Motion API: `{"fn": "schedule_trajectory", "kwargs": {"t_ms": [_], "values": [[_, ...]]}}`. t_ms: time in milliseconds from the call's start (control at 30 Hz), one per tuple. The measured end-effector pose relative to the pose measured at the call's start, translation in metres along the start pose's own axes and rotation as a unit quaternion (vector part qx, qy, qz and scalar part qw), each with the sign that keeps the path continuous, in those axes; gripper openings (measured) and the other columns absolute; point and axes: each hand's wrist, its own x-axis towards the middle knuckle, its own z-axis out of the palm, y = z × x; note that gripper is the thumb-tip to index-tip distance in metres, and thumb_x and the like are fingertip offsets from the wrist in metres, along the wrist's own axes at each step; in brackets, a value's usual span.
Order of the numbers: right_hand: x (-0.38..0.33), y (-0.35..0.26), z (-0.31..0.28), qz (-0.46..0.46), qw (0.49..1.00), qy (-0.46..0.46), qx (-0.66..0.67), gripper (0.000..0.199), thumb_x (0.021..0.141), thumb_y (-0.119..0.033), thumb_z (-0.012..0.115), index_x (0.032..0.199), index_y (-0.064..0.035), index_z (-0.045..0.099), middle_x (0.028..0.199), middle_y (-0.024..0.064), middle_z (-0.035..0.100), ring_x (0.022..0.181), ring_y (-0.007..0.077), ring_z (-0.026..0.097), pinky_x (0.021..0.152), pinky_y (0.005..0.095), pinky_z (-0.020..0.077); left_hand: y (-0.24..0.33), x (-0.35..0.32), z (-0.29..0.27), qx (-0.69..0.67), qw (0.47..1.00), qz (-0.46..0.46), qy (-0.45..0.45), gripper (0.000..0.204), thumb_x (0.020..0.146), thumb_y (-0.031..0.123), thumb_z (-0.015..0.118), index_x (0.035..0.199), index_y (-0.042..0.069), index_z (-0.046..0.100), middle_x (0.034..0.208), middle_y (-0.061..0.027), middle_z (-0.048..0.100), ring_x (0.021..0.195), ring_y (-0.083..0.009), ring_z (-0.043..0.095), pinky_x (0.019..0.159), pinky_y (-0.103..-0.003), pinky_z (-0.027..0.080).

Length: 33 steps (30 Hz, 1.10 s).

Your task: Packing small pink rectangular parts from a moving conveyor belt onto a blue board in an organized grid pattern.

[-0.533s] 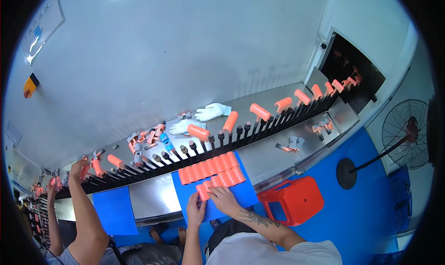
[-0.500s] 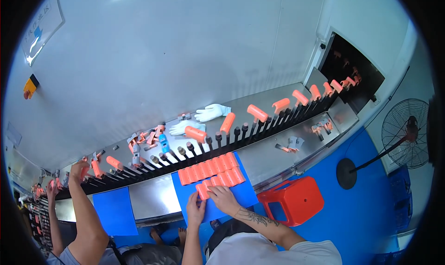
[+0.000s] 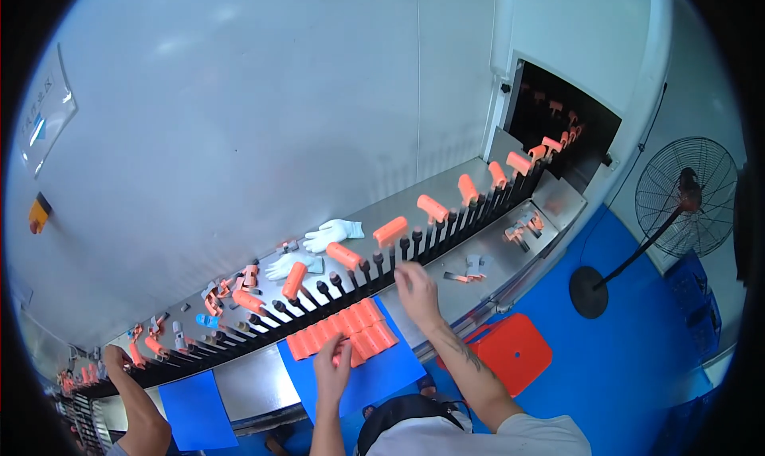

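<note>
Right hand now raised, fingers beside conveyor pegs.

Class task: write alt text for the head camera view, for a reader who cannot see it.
A person's right hand reaches toward a line of black pegs carrying orange sleeves, while the left hand rests on orange sleeves laid on a blue mat.

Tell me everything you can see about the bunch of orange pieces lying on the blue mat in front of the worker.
The batch of orange tube-shaped pieces lies flat on the blue rectangular mat, packed side by side in two slanting rows. They look like matte plastic or rubber, all alike in colour and length. The mat rests on the steel workbench, just in front of the black row of conveyor pegs. The person's left hand rests on the near row's edge; the right hand is raised beyond them, touching none.
</note>
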Motion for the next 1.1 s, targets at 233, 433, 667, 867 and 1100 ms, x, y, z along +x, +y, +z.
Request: {"fn": "schedule_trajectory", "kwargs": {"t_ms": [233,433,667,867,1100], "values": [[0.073,-0.032,0.006,-0.025,0.982,-0.169,-0.083,0.034,0.092,-0.032,0.064,0.106,-0.0004,0.066,0.100,0.0187,0.069,0.092,0.0375,0.066,0.081,0.0481,0.0510,0.072,0.139,-0.003,0.247,0.969,0.013,0.014,0.040,0.092,0.036,0.064,0.098,-0.002,0.070,0.078,-0.0237,0.068,0.075,-0.0385,0.068,0.068,-0.045,0.052],[0.087,-0.048,0.051,-0.070,0.934,-0.289,-0.196,0.013,0.076,-0.010,0.068,0.083,0.0014,0.070,0.082,0.0229,0.069,0.080,0.0401,0.068,0.074,0.0498,0.0542,0.055,0.165,-0.062,0.425,0.899,0.029,-0.100,0.036,0.083,0.034,0.073,0.078,-0.001,0.074,0.059,-0.0150,0.066,0.050,-0.0230,0.065,0.055,-0.038,0.054],[0.061,-0.075,0.078,0.063,0.957,-0.277,0.057,0.022,0.077,-0.023,0.075,0.076,-0.0012,0.073,0.068,0.0220,0.066,0.070,0.0348,0.070,0.064,0.0473,0.0507,0.066,0.065,-0.110,0.418,0.885,0.148,0.143,0.021,0.085,0.017,0.072,0.099,0.002,0.066,0.083,-0.0161,0.067,0.075,-0.0333,0.067,0.066,-0.044,0.052],[0.044,-0.136,0.149,-0.141,0.926,-0.300,-0.183,0.009,0.076,-0.009,0.073,0.079,-0.0013,0.071,0.073,0.0198,0.068,0.077,0.0345,0.071,0.070,0.0433,0.0574,-0.043,-0.049,-0.138,0.303,0.941,-0.127,0.082,0.033,0.085,0.029,0.074,0.099,-0.001,0.070,0.082,-0.0233,0.068,0.077,-0.0411,0.066,0.070,-0.047,0.051],[0.090,-0.161,0.157,0.146,0.911,-0.386,0.022,0.041,0.072,-0.031,0.079,0.083,0.0073,0.071,0.068,0.0192,0.067,0.064,0.0258,0.069,0.065,0.0390,0.0557,-0.083,-0.089,-0.119,0.255,0.945,-0.203,0.033,0.035,0.082,0.030,0.075,0.097,-0.002,0.073,0.082,-0.0249,0.069,0.077,-0.0405,0.069,0.070,-0.045,0.054]]}}
